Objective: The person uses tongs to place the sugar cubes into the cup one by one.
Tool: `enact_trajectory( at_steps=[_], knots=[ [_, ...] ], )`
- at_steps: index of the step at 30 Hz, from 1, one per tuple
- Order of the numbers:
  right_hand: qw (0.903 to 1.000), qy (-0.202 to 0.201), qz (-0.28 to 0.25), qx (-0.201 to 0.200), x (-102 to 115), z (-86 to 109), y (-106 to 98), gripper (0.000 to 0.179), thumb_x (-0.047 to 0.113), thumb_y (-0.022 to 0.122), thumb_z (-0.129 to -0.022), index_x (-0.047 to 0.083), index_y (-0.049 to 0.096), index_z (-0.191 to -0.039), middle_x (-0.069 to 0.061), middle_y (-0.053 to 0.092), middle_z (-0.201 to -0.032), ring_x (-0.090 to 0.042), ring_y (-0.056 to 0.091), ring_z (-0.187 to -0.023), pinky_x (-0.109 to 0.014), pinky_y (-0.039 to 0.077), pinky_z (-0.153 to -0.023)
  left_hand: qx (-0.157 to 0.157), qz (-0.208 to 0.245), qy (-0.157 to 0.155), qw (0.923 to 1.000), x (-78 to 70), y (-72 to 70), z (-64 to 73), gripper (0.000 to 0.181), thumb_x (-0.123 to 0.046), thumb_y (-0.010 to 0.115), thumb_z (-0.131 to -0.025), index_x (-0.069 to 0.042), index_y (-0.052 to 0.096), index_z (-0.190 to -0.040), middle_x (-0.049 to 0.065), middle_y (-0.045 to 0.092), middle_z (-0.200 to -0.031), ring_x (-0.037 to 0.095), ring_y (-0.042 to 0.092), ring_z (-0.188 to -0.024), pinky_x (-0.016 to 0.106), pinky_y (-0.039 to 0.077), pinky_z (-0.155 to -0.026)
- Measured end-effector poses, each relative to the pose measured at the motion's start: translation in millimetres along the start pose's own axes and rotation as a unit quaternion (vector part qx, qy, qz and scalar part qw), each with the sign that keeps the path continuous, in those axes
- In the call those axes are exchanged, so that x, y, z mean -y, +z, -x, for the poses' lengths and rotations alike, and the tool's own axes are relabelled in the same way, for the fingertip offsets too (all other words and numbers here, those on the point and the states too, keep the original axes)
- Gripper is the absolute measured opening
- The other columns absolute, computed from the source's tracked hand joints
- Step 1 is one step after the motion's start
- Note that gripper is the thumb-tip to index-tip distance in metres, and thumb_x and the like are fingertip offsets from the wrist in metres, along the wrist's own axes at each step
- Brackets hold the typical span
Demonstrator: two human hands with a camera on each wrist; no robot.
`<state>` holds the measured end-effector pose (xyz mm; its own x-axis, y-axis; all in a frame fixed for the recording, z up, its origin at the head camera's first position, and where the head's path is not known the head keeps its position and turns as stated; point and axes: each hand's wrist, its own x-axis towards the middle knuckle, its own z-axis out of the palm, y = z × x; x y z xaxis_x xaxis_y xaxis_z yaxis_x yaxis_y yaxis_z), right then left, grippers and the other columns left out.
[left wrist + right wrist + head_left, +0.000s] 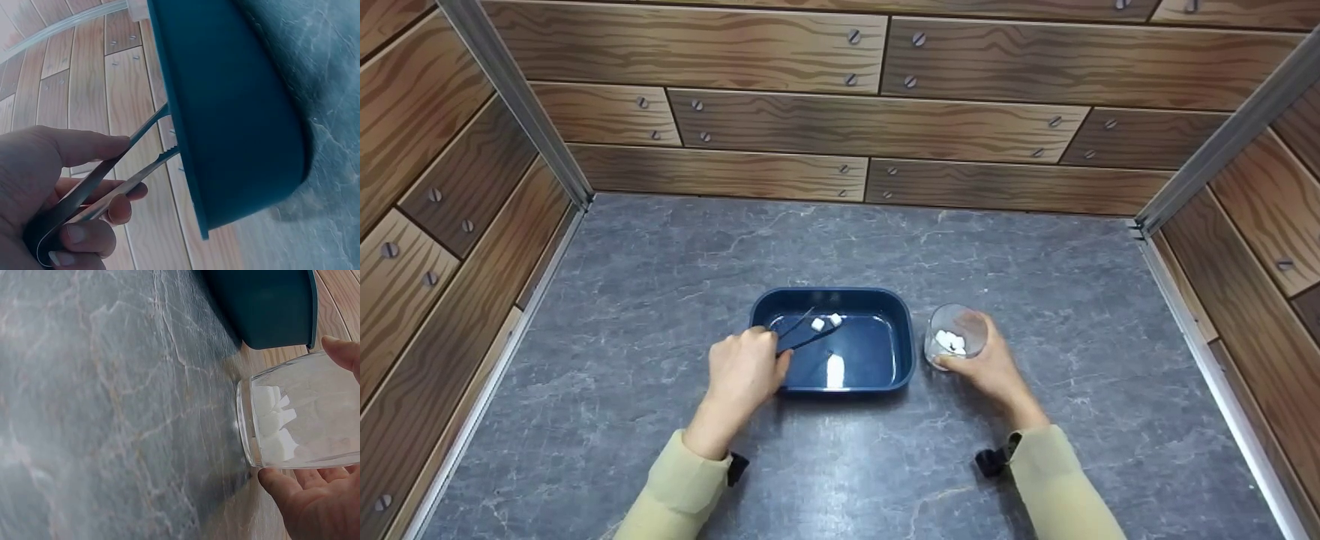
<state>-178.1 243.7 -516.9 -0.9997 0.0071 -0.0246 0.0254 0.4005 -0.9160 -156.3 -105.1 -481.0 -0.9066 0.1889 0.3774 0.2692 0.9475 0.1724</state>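
Observation:
My left hand (744,365) grips a pair of tongs (93,185) at the left end of a dark blue rectangular basin (877,380). The arms of the tongs stand apart and reach over the rim into the basin. Two small white cubes (818,325) lie inside, close to the tips of the tongs. On the right, my right hand (994,367) holds a clear glass (315,410) with fingers and thumb round its sides. Several white cubes (273,422) sit at the bottom of the glass, which stands upright just beside the basin.
A grey marbled tabletop (1035,262) spreads under everything. Wood-patterned panels (780,120) close it in at the back and both sides, with metal posts (517,97) at the corners.

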Motion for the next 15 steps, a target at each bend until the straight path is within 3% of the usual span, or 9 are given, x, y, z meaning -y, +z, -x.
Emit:
enact_trajectory(
  at_steps=[5, 8, 15],
  knots=[
    [0.9999, -0.011, 0.008, -0.008, -28.9, -11.4, 0.9, 0.092, 0.006, 0.089, -0.067, -0.007, 0.035, -0.140, -0.025, 0.048, -0.138, -0.036, 0.042, -0.130, -0.044, 0.026, -0.111, 0.022, -0.007, -0.013, 0.9997, 1.9, 4.3, -2.1, 0.027, -0.031, 0.080, -0.078, -0.006, 0.072, -0.072, 0.005, 0.061, -0.066, 0.034, 0.062, -0.054, 0.048, 0.047, -0.043],
    [0.9998, -0.016, 0.012, -0.009, -35.3, -13.8, 1.1, 0.091, 0.007, 0.089, -0.067, -0.007, 0.036, -0.140, -0.024, 0.048, -0.138, -0.037, 0.042, -0.130, -0.045, 0.026, -0.111, 0.037, -0.012, -0.019, 0.9991, 2.8, 6.7, -4.0, 0.027, -0.031, 0.079, -0.079, -0.006, 0.072, -0.073, 0.006, 0.063, -0.067, 0.035, 0.063, -0.056, 0.048, 0.047, -0.044],
    [0.9999, -0.013, -0.004, -0.003, -3.4, -1.4, -0.6, 0.086, -0.001, 0.086, -0.068, -0.011, 0.036, -0.138, -0.029, 0.047, -0.137, -0.041, 0.041, -0.131, -0.047, 0.024, -0.111, 0.056, -0.028, -0.022, 0.9978, 5.5, 13.1, -7.5, 0.027, -0.031, 0.078, -0.081, -0.005, 0.073, -0.075, 0.009, 0.067, -0.070, 0.035, 0.065, -0.059, 0.049, 0.048, -0.047]
  ],
)
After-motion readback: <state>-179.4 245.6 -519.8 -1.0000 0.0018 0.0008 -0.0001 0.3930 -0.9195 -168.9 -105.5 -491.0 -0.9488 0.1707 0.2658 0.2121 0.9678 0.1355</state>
